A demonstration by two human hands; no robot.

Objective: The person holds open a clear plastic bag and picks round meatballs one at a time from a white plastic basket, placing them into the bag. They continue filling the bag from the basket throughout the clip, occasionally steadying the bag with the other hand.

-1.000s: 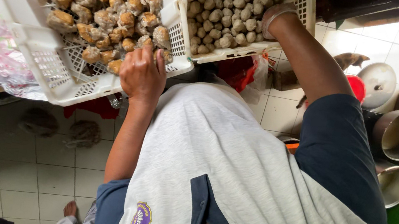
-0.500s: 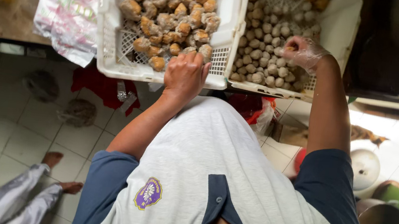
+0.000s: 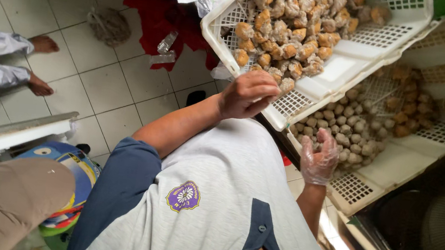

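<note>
A white plastic basket (image 3: 353, 56) holds several brown fried chunks (image 3: 294, 32). My bare left hand (image 3: 248, 93) is at its near rim, fingers curled around a fried chunk at the edge of the pile. Below it a second white basket (image 3: 397, 161) holds several small pale round balls (image 3: 345, 122), with darker pieces at its far end. My right hand (image 3: 319, 158), in a clear plastic glove, rests on the balls with the fingers bent into them. Whether it holds a ball is hidden. My grey shirt with blue sleeves fills the lower middle.
Another person's bare feet and grey trousers (image 3: 1, 60) stand on the white tiled floor at the left. A red cloth (image 3: 159, 14) and a rag lie on the floor. A blue round object (image 3: 72, 166) and a tan trouser leg (image 3: 1, 200) are lower left. A dark mesh grille (image 3: 433, 233) is lower right.
The view has swung, so both baskets now sit to the upper right. My left hand stays at the fried chunks' basket rim. My gloved right hand has dropped lower onto the balls.
</note>
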